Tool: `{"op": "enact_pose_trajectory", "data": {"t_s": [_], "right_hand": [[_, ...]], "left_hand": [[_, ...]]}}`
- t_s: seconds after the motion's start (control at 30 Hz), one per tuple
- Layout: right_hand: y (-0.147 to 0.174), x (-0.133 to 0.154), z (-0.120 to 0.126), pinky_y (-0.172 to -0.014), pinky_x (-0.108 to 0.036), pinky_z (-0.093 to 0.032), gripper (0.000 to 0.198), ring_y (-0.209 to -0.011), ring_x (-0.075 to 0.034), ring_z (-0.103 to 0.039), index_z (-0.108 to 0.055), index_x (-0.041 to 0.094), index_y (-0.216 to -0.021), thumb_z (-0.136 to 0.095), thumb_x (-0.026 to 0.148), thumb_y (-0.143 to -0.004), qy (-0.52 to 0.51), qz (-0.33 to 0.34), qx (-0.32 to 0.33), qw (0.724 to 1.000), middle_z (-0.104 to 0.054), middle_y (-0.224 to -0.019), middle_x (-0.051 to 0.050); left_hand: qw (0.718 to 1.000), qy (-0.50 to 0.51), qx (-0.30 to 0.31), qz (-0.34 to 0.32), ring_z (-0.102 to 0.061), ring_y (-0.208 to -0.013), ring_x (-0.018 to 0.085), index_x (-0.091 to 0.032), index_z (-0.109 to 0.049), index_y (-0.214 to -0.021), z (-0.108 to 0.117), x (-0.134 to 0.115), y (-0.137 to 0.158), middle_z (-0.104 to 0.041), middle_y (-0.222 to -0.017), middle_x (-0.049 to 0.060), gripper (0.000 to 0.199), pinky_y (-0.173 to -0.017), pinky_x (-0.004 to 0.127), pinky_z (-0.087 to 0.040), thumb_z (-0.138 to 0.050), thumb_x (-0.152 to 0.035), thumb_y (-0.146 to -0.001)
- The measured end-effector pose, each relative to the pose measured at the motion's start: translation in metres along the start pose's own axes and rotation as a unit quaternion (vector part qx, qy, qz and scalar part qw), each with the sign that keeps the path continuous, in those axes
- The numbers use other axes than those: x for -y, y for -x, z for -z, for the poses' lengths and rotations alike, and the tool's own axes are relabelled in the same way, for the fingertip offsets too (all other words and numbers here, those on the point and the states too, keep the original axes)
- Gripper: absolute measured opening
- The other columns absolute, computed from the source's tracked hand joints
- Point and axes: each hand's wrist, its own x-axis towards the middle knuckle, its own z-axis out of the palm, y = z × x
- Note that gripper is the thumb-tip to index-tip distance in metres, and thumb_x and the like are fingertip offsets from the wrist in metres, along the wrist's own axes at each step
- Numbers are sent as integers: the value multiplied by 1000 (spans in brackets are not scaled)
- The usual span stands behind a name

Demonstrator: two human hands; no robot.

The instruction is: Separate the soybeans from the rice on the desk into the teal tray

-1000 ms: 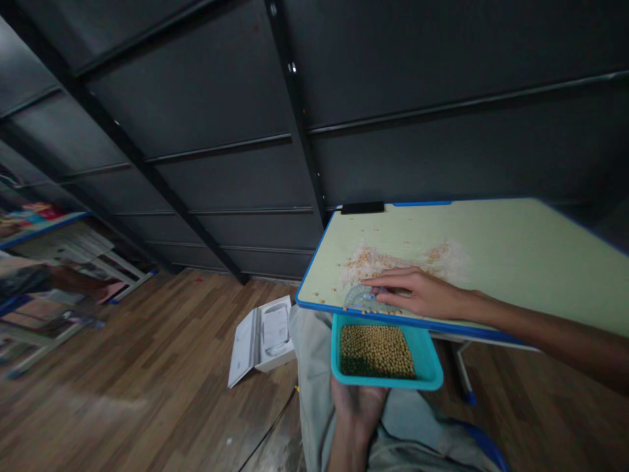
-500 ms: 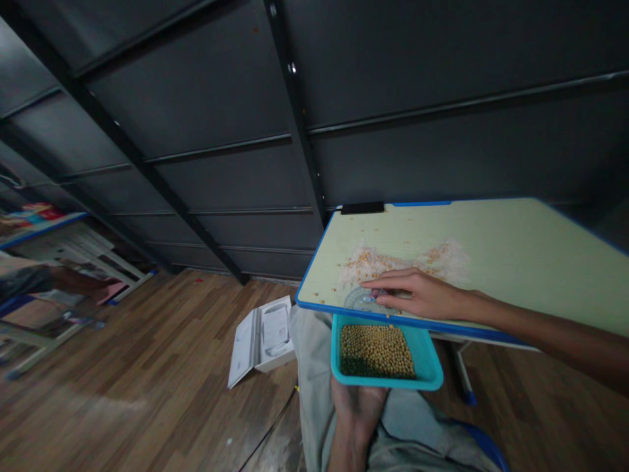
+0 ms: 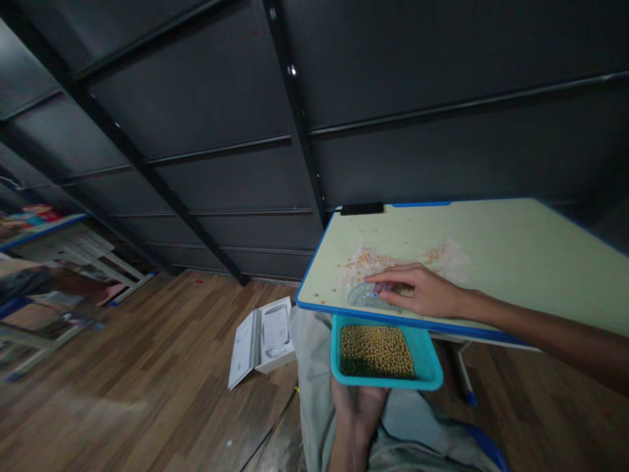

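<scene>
Plastic protractor, gripped in the right fingers, should skim flat, tray snug under the table edge, grip of the left hand hidden.

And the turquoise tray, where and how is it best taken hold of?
The turquoise tray is probably best taken by its right rim, coming from the right: the beans leave that end bare, the far rim lies close to the table, and the left grip supports it from below.
</scene>
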Motion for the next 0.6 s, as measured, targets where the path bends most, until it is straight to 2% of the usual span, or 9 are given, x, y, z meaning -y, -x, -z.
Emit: {"op": "enact_pose_trajectory", "data": {"t_s": [0.3, 0.43, 0.6], "right_hand": [[-1, 0, -1, -91, -38, -55, 34, -99, -20, -73, -69, 25, -133, -59, 29, -101, 28, 24, 21, 999, -78, -116, -7], [-3, -4, 0, -99, -43, -52, 35, -105, -22, -72, -68, 26, -134, -59, 27, -101, 68, 21, -5, 997, -77, -121, -7], [-5, -10, 3, -98, -46, -52, 36, -106, -24, -71, -70, 28, -132, -60, 23, -98, 108, -13, -42, 993, -77, -123, -6]], "left_hand": [[1000, 15, -3, -7, -56, -136, 34, -25, -68, -133, -4, 0, 0, -67, -140, 12, 40, -116, 62, -39, -48, -35, -100], [1000, 23, -9, -3, -56, -136, 34, -26, -67, -134, -4, 0, 1, -67, -141, 12, 40, -115, 62, -40, -48, -35, -100], [1000, 19, -2, 0, -55, -137, 35, -26, -68, -134, -2, -1, 1, -68, -139, 12, 40, -114, 63, -40, -48, -37, -100]]}}
